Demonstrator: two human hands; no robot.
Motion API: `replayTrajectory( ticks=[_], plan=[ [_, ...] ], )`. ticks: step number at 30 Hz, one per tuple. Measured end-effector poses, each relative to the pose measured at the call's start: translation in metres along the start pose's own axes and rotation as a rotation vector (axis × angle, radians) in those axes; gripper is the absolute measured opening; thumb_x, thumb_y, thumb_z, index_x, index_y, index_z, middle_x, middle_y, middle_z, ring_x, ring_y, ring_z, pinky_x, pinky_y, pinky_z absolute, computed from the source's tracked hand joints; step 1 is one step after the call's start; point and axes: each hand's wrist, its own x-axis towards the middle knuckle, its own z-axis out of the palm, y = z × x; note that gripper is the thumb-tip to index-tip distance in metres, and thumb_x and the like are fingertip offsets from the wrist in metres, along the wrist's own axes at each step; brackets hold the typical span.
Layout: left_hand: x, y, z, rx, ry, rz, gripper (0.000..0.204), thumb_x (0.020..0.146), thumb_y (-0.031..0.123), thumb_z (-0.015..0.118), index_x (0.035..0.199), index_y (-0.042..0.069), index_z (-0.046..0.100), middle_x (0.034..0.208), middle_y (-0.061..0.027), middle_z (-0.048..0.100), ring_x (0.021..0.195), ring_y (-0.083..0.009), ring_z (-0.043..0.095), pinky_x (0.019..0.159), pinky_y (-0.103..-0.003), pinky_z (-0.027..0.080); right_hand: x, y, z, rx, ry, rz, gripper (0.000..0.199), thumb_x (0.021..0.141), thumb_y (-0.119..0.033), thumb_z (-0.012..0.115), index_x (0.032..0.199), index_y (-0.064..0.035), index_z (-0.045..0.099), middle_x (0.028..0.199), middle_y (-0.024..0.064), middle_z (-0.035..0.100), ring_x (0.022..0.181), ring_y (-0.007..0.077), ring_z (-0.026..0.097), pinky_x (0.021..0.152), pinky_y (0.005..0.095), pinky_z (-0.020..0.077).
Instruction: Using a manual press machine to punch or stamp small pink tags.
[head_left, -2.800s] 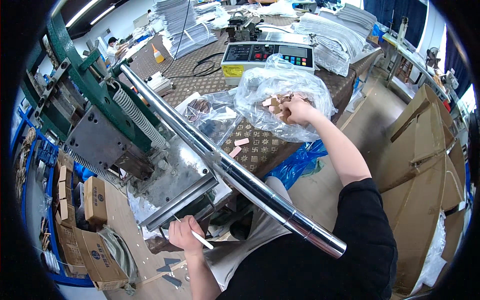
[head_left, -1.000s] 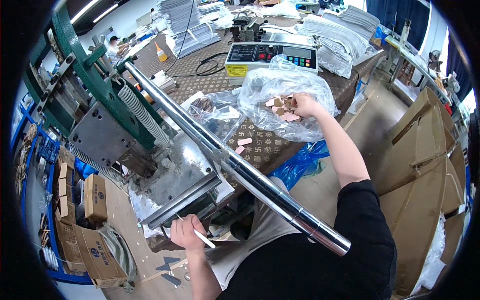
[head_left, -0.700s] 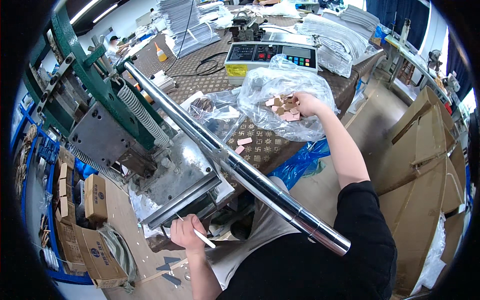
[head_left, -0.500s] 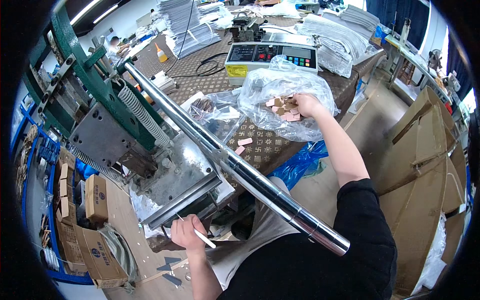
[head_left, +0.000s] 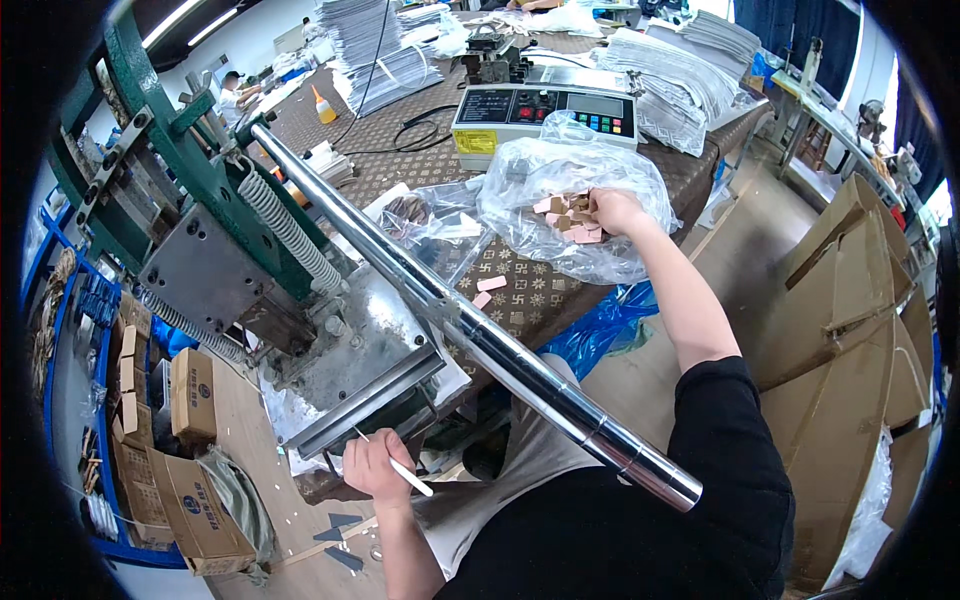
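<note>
Several brown cartons [head_left: 192, 400], matt and square-edged, sit on the floor left of the press [head_left: 190, 250], whose glossy green frame and scuffed grey steel plates I watch from afar. One coiled metal spring [head_left: 285, 225] hangs on it. By its near edge, I see the left hand [head_left: 375, 465] curled, pinching a slim white stick [head_left: 412, 478] with a thin point. From the press slants a smooth, mirror-bright round lever [head_left: 480, 330]. Right of the press, pink pieces [head_left: 490, 284] lie on patterned brown cloth [head_left: 540, 295]; farther right, a crumpled clear bag [head_left: 515, 170] holds a heap [head_left: 575, 232] of small flat oblongs, pink and tan, at mixed angles. The right hand [head_left: 615, 210] reaches into it, fingertips bunched; I cannot tell whether they grip a piece. Well right of the press stands creased cardboard [head_left: 840, 370].
</note>
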Motion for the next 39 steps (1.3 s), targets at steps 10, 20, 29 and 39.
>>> replayTrajectory(
  ticks=[10, 20, 29, 39],
  plan=[
    [-0.001, -0.001, 0.0, -0.001, 0.01, -0.002, 0.019, 0.101, 0.014, 0.062, 0.084, 0.004, 0.064, 0.075, -0.0136, 0.064, 0.065, -0.0337, 0.057, 0.059, -0.045, 0.044, -0.013, -0.014, -0.016, 0.081, -0.066, -0.016, 0.034, 0.084, -0.028, 0.082, 0.11, -0.009, 0.071, 0.111, 0.0146, 0.077, 0.109, 0.0347, 0.072, 0.094, 0.0452, 0.0548],
    [-0.001, -0.002, 0.001, 0.003, 0.008, 0.007, 0.019, 0.1, 0.014, 0.061, 0.085, 0.003, 0.065, 0.075, -0.0138, 0.063, 0.065, -0.0343, 0.057, 0.059, -0.045, 0.044, -0.003, -0.004, -0.013, 0.189, -0.108, -0.017, 0.031, 0.082, -0.02, 0.081, 0.108, -0.0063, 0.071, 0.108, 0.0177, 0.076, 0.106, 0.0359, 0.072, 0.09, 0.0446, 0.0561],
    [0.0, 0.0, 0.0, -0.012, 0.017, 0.001, 0.018, 0.1, 0.013, 0.062, 0.085, 0.003, 0.065, 0.075, -0.0143, 0.064, 0.064, -0.0346, 0.057, 0.059, -0.045, 0.044, -0.013, -0.022, -0.021, 0.09, 0.047, -0.01, 0.022, 0.087, -0.02, 0.074, 0.104, -0.0058, 0.073, 0.11, 0.0193, 0.075, 0.106, 0.0371, 0.071, 0.091, 0.0454, 0.0562],
    [0.001, 0.0, 0.0, -0.002, 0.015, -0.004, 0.019, 0.099, 0.013, 0.063, 0.083, 0.003, 0.066, 0.075, -0.0146, 0.064, 0.064, -0.0349, 0.057, 0.059, -0.045, 0.044, -0.003, -0.044, 0.001, 0.039, 0.133, -0.218, 0.024, 0.086, -0.025, 0.073, 0.101, -0.0084, 0.079, 0.11, 0.0192, 0.076, 0.108, 0.0376, 0.071, 0.097, 0.0457, 0.0545]
  ],
)
